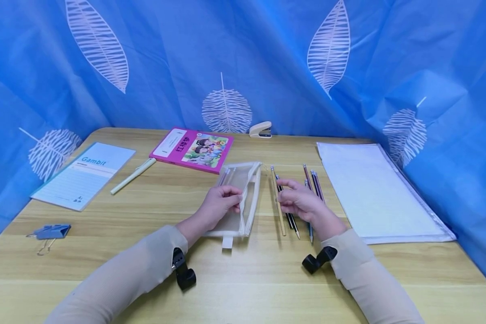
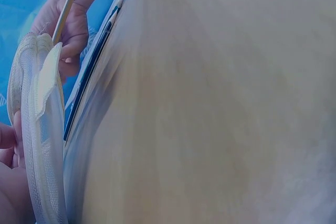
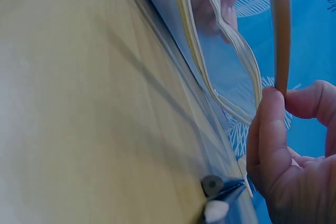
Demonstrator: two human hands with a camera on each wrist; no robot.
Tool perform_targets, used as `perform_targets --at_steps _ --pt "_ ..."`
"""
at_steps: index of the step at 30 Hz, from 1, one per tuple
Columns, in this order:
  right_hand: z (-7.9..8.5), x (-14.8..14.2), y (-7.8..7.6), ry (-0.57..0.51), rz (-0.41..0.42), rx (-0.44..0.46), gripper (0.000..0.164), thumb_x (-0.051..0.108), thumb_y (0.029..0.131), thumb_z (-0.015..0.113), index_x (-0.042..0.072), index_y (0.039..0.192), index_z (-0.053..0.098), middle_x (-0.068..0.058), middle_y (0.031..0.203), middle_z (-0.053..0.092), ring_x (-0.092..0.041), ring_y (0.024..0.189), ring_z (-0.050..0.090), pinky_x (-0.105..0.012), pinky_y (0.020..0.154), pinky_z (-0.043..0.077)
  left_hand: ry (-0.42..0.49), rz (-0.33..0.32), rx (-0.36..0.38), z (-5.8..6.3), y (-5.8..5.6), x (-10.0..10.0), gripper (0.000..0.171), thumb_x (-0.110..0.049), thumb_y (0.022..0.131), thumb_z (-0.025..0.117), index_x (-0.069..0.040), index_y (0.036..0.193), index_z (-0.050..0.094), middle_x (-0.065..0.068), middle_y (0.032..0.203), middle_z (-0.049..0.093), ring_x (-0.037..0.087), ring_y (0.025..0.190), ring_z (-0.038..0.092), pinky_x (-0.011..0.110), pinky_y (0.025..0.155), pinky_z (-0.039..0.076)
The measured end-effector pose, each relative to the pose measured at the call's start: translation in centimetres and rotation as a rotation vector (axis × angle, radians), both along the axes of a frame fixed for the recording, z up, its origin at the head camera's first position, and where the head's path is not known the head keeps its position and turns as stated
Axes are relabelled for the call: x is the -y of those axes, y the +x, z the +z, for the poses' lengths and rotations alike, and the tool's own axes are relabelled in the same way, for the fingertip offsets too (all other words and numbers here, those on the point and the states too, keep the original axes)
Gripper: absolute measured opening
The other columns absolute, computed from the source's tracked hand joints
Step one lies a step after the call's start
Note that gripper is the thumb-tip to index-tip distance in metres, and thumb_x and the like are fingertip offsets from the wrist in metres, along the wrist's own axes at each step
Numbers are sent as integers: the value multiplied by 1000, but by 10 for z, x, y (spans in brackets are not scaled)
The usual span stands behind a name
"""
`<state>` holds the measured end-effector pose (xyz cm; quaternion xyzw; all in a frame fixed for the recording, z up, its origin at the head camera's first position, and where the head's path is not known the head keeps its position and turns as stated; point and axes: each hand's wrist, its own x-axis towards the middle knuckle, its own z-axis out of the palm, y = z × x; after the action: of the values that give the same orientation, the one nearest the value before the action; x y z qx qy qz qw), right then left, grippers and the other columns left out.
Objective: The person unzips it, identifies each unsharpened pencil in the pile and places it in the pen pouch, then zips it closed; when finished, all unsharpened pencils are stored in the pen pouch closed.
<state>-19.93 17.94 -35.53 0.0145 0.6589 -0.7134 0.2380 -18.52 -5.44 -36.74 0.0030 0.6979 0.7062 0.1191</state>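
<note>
Even, bright light fills my head view, with pale glare on the tabletop [image 1: 247, 292]. My wrist views look dimmer and hazier; soft shadows streak the tabletop near my right fingers [image 3: 272, 129].

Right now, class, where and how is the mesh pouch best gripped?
Probably pinch the mesh pouch by the left rim of its mouth, coming from the left. The mouth gapes along the right side, leaving that way open to the right hand and its pencil.

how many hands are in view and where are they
2: the left hand holds the open edge of the mesh pouch; the right hand holds a pencil to the pouch's right. No others show.
</note>
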Motion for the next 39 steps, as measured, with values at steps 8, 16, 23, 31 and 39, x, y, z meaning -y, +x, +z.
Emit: perform_targets --at_steps 8,16,23,31,39 --pt "-2 10 2 54 60 12 67 -7 74 51 -1 138 29 6 60 42 -3 50 41 -15 50 48 12 -4 8 0 -1 0 19 5 85 57 10 103 61 5 79 59 9 55 55 20 55 52" --pt "-2 22 -3 2 30 29 63 -7 77 50 -1 137 31 3 67 49 -2 53 45 -15 52 50 18 -9 9 0 0 0 19 5 85 57 10 103 61 5 79 59 9 54 55 20 55 52" --pt "0 29 -1 -37 8 31 66 -8 76 52 -1 138 29 -2 77 55 -6 56 54 -17 56 53 21 -15 19 -1 0 -1 20 5 85 56 10 104 60 4 79 59 9 54 55 20 55 52" --pt "6 32 5 14 29 4 65 -6 77 53 -1 138 30 -2 75 54 -7 57 54 -17 55 53 7 -5 17 -1 -1 0 19 4 85 57 9 103 61 6 81 60 10 55 56 21 56 53" --pt "0 40 -4 -12 -6 27 64 -7 78 52 -1 138 29 -3 75 56 -8 59 57 -17 56 54 3 -10 19 -1 -1 -1 19 3 86 57 9 103 61 7 83 61 9 56 56 21 57 54"
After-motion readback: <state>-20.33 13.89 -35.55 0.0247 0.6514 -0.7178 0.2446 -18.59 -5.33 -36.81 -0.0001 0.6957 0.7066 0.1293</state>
